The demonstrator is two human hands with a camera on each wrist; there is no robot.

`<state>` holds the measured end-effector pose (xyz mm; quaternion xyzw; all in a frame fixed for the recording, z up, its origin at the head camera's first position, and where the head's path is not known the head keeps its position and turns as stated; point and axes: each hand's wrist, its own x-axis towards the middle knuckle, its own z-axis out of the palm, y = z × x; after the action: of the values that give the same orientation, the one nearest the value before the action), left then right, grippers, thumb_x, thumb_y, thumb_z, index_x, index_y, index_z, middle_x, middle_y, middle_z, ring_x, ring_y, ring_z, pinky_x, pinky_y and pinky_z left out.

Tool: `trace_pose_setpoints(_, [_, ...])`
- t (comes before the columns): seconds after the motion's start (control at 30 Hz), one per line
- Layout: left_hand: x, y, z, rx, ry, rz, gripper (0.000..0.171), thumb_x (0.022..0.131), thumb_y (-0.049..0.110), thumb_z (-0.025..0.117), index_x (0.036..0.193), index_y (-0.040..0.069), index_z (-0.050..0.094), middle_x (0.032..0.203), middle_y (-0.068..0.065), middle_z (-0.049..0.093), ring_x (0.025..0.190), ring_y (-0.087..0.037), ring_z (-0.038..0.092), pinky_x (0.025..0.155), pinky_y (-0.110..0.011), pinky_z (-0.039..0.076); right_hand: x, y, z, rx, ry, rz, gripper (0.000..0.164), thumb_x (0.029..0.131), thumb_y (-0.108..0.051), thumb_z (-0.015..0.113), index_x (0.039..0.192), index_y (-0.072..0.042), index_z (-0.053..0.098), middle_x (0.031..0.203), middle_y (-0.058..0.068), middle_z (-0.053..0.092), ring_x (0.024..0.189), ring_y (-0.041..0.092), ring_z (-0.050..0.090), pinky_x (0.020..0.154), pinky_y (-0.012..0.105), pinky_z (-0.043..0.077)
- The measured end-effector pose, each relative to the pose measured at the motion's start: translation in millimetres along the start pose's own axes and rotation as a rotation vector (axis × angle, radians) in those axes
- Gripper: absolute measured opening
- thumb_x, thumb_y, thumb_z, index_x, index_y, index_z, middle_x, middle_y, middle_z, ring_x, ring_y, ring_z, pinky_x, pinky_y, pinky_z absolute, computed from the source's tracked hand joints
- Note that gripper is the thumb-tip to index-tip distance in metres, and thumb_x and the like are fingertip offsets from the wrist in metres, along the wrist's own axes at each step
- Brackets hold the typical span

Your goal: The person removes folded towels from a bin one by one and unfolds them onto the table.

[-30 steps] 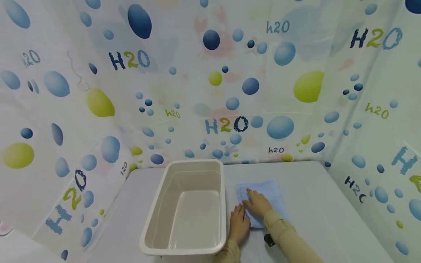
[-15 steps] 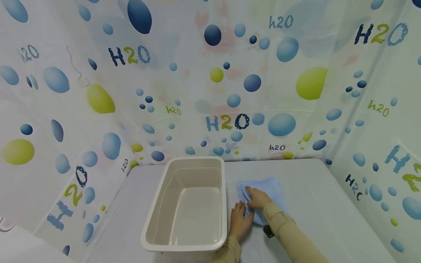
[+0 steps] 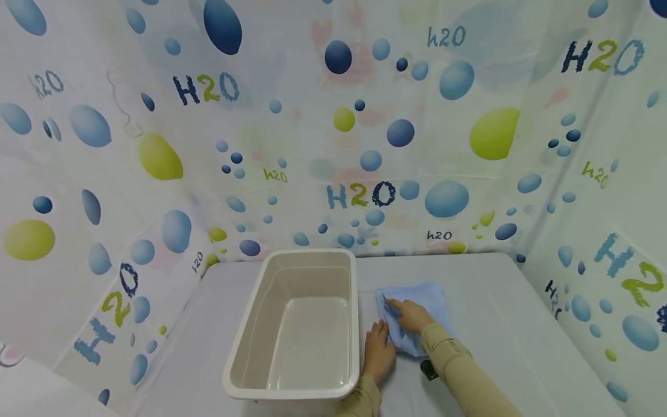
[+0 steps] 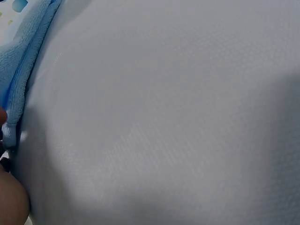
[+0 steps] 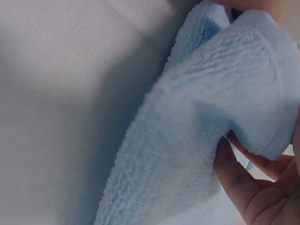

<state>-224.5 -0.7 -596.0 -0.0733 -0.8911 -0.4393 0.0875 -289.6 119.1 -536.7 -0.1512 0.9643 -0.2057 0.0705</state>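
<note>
A light blue terry towel (image 3: 429, 295) lies folded on the white-covered table, right of the basin. My right hand (image 3: 414, 315) is over its left part, index finger reaching to the left edge. In the right wrist view, the thumb and fingers of that hand (image 5: 258, 197) pinch a raised fold of the towel (image 5: 183, 117). My left hand (image 3: 378, 353) rests between basin and towel, fingers fairly straight, tips at the towel's near left edge. The left wrist view catches only bits of that hand (image 4: 11, 201) beside the towel edge (image 4: 21, 79).
A beige plastic basin (image 3: 356, 330) stands on the table (image 3: 495, 324), close to my left hand. A small black object (image 3: 429, 369) lies near the towel's front edge by my right sleeve. Curtains (image 3: 292, 139) printed with bubbles and "H2O" surround the table.
My right hand goes from lying spread on the towel to gripping a fold at its left side. The towel's near left part has become rumpled. The left hand has shifted only slightly.
</note>
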Motion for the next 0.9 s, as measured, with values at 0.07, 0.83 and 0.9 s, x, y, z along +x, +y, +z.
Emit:
trace_pose_setpoints(0.07, [-0.3, -0.7, 0.5, 0.0, 0.006, 0.005, 0.049, 0.08, 0.01, 0.05, 0.123, -0.013, 0.052, 0.132, -0.028, 0.05, 0.127, -0.047, 0.041, 0.106, -0.059, 0.027, -0.3, -0.2, -0.3, -0.008, -0.001, 0.005, 0.052, 0.082, 0.002, 0.051, 0.131, -0.015, 0.054, 0.115, 0.027, 0.06, 0.085, 0.027, 0.058, 0.07, 0.042, 0.048])
trace_pose_setpoints(0.83, [-2.7, 1.7, 5.0, 0.125, 0.032, -0.033, 0.061, 0.082, 0.037, 0.061, 0.124, -0.006, 0.055, 0.133, -0.022, 0.052, 0.129, -0.039, 0.043, 0.108, -0.053, 0.031, -1.6, -3.9, -2.4, -0.013, -0.013, -0.037, 0.048, 0.073, 0.007, 0.054, 0.116, -0.013, 0.06, 0.103, 0.02, 0.061, 0.068, 0.021, 0.051, 0.056, 0.033, 0.044])
trace_pose_setpoints(0.9, [-2.5, -0.2, 5.8, 0.156, 0.024, -0.002, 0.059, 0.08, 0.033, 0.062, 0.125, -0.003, 0.055, 0.133, -0.022, 0.052, 0.128, -0.04, 0.044, 0.107, -0.053, 0.032, -1.9, 0.1, -2.9, -0.017, 0.013, -0.053, 0.035, 0.074, 0.009, 0.053, 0.101, -0.011, 0.062, 0.094, 0.015, 0.061, 0.07, 0.02, 0.05, 0.06, 0.034, 0.043])
